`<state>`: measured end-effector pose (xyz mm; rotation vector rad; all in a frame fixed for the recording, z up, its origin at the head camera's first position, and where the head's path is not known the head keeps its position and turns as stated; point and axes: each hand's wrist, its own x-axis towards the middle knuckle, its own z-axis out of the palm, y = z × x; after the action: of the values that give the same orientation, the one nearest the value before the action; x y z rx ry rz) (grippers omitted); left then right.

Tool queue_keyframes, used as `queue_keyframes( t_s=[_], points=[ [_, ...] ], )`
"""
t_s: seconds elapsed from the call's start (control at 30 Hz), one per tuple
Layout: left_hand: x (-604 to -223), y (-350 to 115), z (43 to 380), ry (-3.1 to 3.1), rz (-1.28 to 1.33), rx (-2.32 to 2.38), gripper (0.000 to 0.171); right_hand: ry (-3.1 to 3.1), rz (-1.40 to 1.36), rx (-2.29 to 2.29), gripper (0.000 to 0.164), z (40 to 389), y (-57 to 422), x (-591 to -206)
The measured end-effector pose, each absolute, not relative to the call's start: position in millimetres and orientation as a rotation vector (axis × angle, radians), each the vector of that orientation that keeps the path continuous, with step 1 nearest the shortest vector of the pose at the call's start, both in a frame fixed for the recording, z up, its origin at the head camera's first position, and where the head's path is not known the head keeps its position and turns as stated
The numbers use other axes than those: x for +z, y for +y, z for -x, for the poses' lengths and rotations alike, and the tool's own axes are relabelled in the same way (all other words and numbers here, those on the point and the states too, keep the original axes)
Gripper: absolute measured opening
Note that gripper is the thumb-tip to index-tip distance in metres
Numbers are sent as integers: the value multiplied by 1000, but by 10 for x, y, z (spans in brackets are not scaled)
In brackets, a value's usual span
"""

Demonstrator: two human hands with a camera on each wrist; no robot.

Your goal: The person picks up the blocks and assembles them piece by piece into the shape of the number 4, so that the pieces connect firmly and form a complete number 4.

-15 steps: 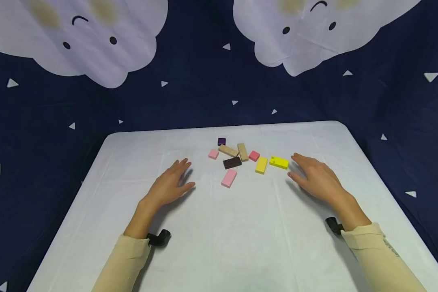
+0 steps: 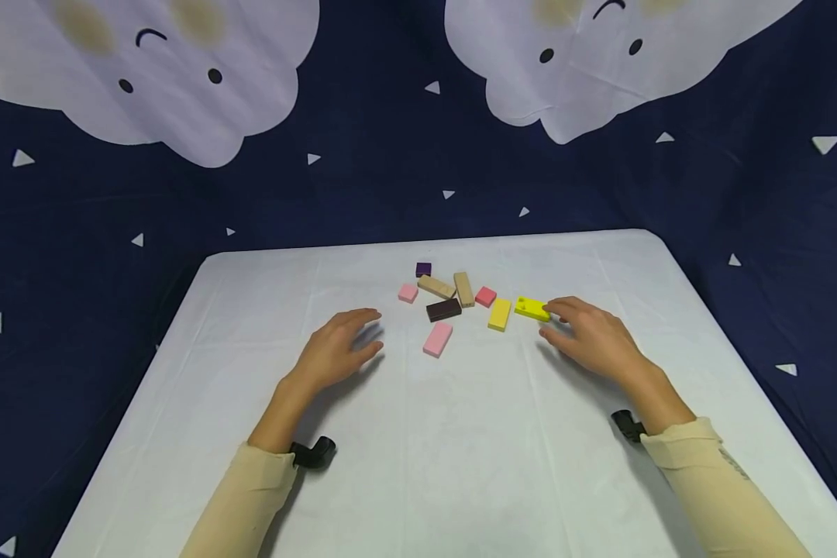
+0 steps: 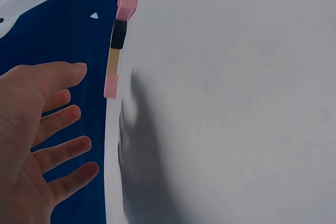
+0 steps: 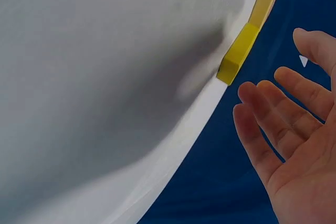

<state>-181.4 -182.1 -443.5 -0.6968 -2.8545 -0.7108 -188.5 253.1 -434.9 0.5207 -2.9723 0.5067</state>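
My right hand (image 2: 590,335) hovers beside the bright yellow block (image 2: 532,308), its fingertips just overlapping the block's right end in the head view. The right wrist view shows a gap between those loosely bent fingers and the bright yellow block (image 4: 239,53). Left of the pile, my left hand (image 2: 331,350) hangs over the table with fingers spread and holding nothing; the long pink block (image 2: 438,339) and small pink block (image 2: 408,293) are nearest to it. Between the hands lie a dark brown block (image 2: 444,310), two tan blocks (image 2: 435,287), a paler yellow block (image 2: 499,315) and a red block (image 2: 485,297).
A small dark purple block (image 2: 423,270) lies at the back of the group. The white-covered table (image 2: 460,465) ends at a rounded back edge. Behind it hangs a dark blue cloth (image 2: 377,201) with clouds and triangles.
My right hand has moved left, toward the bright yellow block, and its fingers now overlap that block's end in view. The left hand has moved slightly to the right. The blocks stay put.
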Motion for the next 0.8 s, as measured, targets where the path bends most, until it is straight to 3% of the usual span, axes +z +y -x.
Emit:
queue_keyframes(
  t_s=[0.8],
  points=[
    [-4487,-1216,1931,-2850,963,-718,56,-3031,-636,448,55,2054,2138,-4449]
  ],
)
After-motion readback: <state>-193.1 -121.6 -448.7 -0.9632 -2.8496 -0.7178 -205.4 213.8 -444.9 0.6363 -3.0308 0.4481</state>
